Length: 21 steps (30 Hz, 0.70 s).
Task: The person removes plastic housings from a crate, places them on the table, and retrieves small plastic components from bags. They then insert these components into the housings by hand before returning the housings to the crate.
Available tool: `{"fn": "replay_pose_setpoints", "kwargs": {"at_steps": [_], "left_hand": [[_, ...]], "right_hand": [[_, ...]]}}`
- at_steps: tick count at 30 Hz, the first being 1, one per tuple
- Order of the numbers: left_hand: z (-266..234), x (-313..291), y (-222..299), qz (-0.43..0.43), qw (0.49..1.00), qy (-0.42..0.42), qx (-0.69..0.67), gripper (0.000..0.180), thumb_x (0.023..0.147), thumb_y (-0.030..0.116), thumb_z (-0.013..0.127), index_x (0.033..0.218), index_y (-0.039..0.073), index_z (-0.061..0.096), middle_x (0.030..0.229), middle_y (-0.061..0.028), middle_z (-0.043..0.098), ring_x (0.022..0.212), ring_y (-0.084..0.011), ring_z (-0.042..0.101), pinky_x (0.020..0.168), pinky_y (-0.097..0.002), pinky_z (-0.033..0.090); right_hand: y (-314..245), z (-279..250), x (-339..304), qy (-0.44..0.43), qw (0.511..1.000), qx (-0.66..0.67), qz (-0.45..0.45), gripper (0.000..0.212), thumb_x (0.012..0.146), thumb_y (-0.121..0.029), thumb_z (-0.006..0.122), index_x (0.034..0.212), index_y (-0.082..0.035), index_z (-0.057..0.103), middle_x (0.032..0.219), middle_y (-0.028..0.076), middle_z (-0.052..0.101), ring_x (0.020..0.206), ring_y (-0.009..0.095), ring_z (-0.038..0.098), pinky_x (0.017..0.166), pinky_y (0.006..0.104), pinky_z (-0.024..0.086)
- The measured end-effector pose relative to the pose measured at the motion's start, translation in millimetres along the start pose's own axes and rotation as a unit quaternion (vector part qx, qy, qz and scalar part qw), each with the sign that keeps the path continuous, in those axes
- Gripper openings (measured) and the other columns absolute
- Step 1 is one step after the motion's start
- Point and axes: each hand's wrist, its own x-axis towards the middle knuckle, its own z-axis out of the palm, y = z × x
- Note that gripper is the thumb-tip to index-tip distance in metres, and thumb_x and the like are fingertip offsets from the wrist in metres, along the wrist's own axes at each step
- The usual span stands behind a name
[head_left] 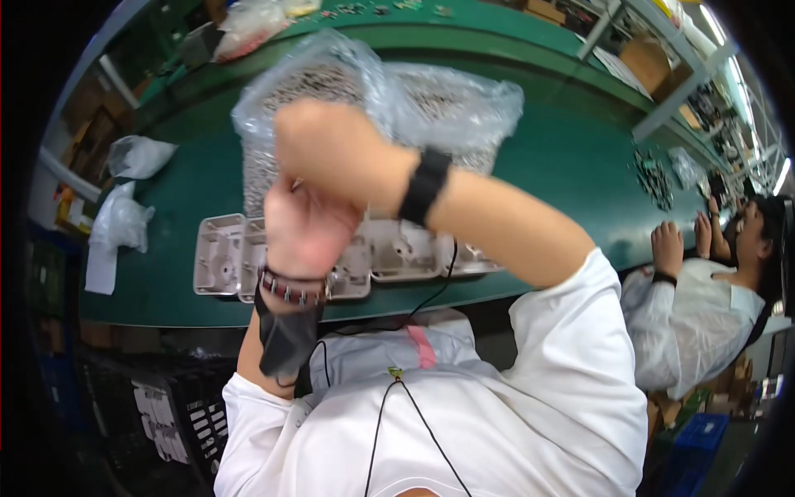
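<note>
My right hand (335, 153) crosses over my left hand (308, 228) above the bench, smeared by motion, its fingers bent down out of sight. My left hand has its palm turned up, and its fingers are hidden under the right one. Whether either holds a small part cannot be seen. Below them stands a row of beige plastic housings (220, 258), open at the top, with moulded posts inside. Just beyond the hands sit a clear plastic bag (319, 79) and a second clear bag (447, 103), both full of small greyish parts.
Crumpled plastic bags (122, 219) lie on the green bench (571, 174) at left. Loose dark parts (654, 178) are spread at right, near a co-worker (704, 315). A black cable (435, 294) hangs over the front edge. A black crate (199, 427) stands below, left.
</note>
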Motion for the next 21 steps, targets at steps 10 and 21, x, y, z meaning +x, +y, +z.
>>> {"fn": "replay_pose_setpoints", "kwargs": {"at_steps": [10, 21], "left_hand": [[-32.7, -41.6, -120.8, -0.097, 0.991, 0.032, -0.082, 0.039, 0.093, 0.034, 0.039, 0.122, 0.009, 0.044, 0.126, -0.0071, 0.047, 0.117, -0.0183, 0.043, 0.097, -0.0340, 0.037], [-28.2, 8.9, -155.2, -0.233, 0.954, -0.064, -0.179, 0.026, 0.092, 0.032, 0.043, 0.100, 0.011, 0.054, 0.088, -0.0006, 0.057, 0.085, -0.0095, 0.056, 0.076, -0.0262, 0.045]], "right_hand": [[-31.4, -44.1, -163.2, 0.191, 0.980, 0.013, 0.056, 0.014, 0.064, -0.014, 0.059, 0.076, -0.007, 0.057, 0.078, 0.005, 0.055, 0.063, 0.017, 0.052, 0.052, 0.0265, 0.040], [30.1, -46.9, -182.2, 0.254, 0.902, 0.300, 0.179, 0.023, 0.067, -0.007, 0.068, 0.089, -0.008, 0.061, 0.077, 0.002, 0.059, 0.066, 0.019, 0.051, 0.068, 0.0312, 0.038]]}}
